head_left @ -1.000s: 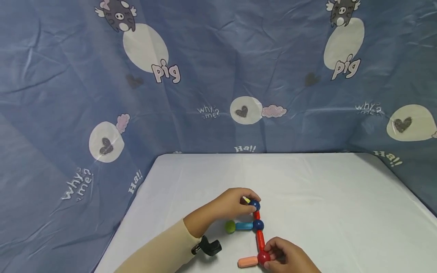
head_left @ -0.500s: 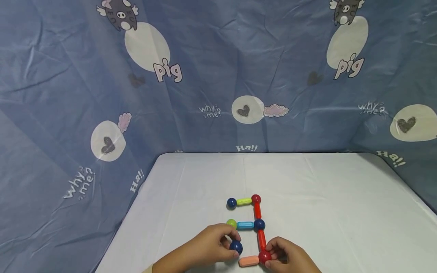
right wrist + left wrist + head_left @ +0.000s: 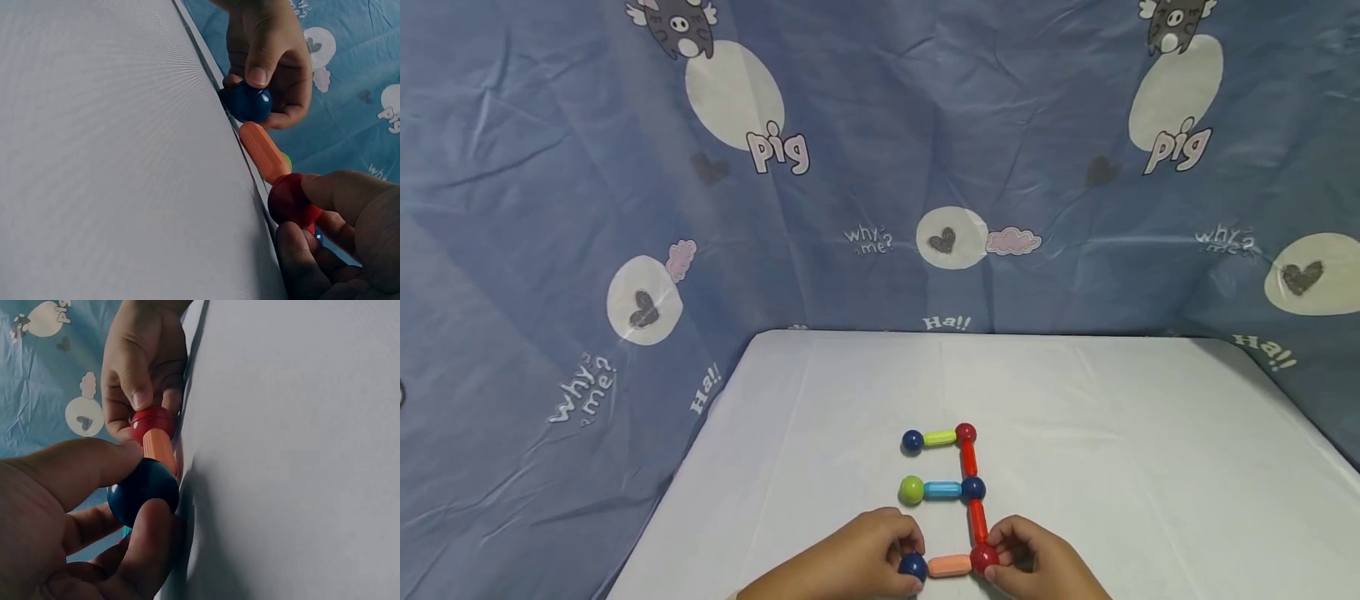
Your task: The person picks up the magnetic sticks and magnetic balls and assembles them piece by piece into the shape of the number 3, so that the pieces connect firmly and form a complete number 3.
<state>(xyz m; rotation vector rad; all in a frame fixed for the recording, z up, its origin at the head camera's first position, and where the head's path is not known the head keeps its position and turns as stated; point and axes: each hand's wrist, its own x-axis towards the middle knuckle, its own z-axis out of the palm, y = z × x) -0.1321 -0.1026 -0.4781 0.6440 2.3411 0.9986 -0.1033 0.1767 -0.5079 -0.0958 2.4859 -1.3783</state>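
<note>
In the head view my left hand (image 3: 865, 557) pinches a dark blue ball (image 3: 913, 567) at the left end of an orange stick (image 3: 950, 566). Whether ball and stick touch, I cannot tell. My right hand (image 3: 1041, 560) holds the red ball (image 3: 984, 558) at the stick's other end between thumb and fingers. From that ball a red stick (image 3: 977, 522) runs back to another blue ball (image 3: 973, 487). A light blue stick (image 3: 942, 490) with a green ball (image 3: 912, 489) branches left there. The left wrist view shows thumb and fingertips around the blue ball (image 3: 144, 492).
Farther back, a second red stick (image 3: 968, 459) leads to a red ball (image 3: 966, 433), a yellow-green stick (image 3: 939, 438) and a blue ball (image 3: 912, 442). All lie on a white-covered table (image 3: 1120, 467). A blue printed curtain (image 3: 1037, 167) hangs behind.
My left hand has come from the far end of the sticks toward me, bringing the blue ball to the orange stick's left end. The right hand stays on the red ball.
</note>
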